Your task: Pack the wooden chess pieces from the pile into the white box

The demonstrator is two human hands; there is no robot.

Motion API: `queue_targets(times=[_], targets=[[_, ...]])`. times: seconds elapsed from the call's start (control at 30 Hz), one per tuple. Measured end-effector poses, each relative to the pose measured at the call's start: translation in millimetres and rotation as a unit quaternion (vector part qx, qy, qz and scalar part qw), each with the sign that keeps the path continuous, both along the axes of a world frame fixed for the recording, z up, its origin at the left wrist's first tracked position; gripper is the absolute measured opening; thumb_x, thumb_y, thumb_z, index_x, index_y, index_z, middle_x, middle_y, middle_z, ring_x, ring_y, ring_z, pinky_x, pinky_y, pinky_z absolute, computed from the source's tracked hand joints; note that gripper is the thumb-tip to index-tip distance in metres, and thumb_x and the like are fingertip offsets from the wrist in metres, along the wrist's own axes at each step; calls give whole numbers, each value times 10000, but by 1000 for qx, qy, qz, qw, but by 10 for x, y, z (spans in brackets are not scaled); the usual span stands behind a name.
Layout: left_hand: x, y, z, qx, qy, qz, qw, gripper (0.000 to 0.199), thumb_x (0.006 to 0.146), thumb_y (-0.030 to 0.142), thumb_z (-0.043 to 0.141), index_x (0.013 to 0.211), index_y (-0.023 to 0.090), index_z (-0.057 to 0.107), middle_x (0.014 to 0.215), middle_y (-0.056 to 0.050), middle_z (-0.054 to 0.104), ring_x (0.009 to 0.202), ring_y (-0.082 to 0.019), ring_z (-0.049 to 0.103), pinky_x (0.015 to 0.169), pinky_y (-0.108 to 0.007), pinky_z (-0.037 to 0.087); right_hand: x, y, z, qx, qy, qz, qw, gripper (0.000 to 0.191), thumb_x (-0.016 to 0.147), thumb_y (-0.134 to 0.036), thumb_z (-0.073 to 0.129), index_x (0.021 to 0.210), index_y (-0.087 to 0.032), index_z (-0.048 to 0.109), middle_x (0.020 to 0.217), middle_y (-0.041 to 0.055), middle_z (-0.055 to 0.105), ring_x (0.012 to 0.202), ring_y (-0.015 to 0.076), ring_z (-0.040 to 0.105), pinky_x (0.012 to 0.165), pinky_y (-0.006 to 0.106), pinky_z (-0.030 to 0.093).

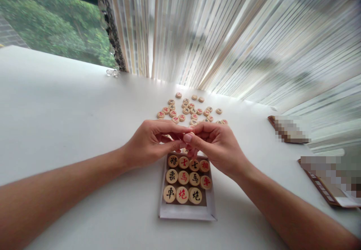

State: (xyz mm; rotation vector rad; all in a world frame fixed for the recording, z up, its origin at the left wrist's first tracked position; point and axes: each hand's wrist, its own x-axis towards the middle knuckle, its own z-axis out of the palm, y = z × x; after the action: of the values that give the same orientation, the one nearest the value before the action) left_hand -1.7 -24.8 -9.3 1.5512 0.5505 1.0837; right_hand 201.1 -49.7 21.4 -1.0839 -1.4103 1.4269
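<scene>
Both hands meet above the far edge of a shallow white box [210, 212]. My left hand [153, 141] and my right hand [218, 144] have their fingertips pinched together around a small round wooden Chinese chess piece, mostly hidden by the fingers. Inside the box lie several pieces in rows, among them a black-marked piece [169, 194] at the near left, a red-marked piece [182, 195] beside it, and another red one [205, 182] at the right. Some pieces just behind the hands are partly covered.
Several loose chess pieces [186, 110] are scattered on the white table [84, 122] beyond my hands, some face up with red or black characters. Two brown-edged items [321, 186] lie at the right, partly blurred out. A string curtain [183, 35] hangs along the table's far edge.
</scene>
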Motion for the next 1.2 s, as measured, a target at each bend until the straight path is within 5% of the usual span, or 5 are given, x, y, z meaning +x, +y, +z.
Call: queue_targets(times=[0.47,0.67,1.0,1.2], targets=[[4,11,8,-72,-59,-11,996,277,781,83,912,1041,167,869,852,-61,861,752,-195,839,713,-223,711,12,-27,35,15,22,43,999,314,794,-436,944,924,-169,840,745,55,800,623,171,761,588,266,661],[18,15,22,-47,-64,14,997,222,833,126,881,1054,146,869,913,-90,864,783,-195,833,711,-228,706,43,-7,59,49,2,54,997,276,862,-411,898,1011,-183,852,817,64,824,685,168,783,681,279,691],[5,25,-4,-56,-42,53,996,295,851,173,880,1126,118,788,879,-61,832,668,-125,769,645,-211,667,114,25,-81,238,-111,-21,965,328,834,-180,905,1141,-168,791,930,61,832,821,189,813,786,298,693],[9,33,-2,-46,-43,52,997,264,847,166,879,1089,116,786,869,-53,821,665,-122,765,629,-202,655,118,9,-39,384,-225,-35,895,202,906,-135,819,1097,-184,776,931,47,812,778,172,790,744,312,667]])
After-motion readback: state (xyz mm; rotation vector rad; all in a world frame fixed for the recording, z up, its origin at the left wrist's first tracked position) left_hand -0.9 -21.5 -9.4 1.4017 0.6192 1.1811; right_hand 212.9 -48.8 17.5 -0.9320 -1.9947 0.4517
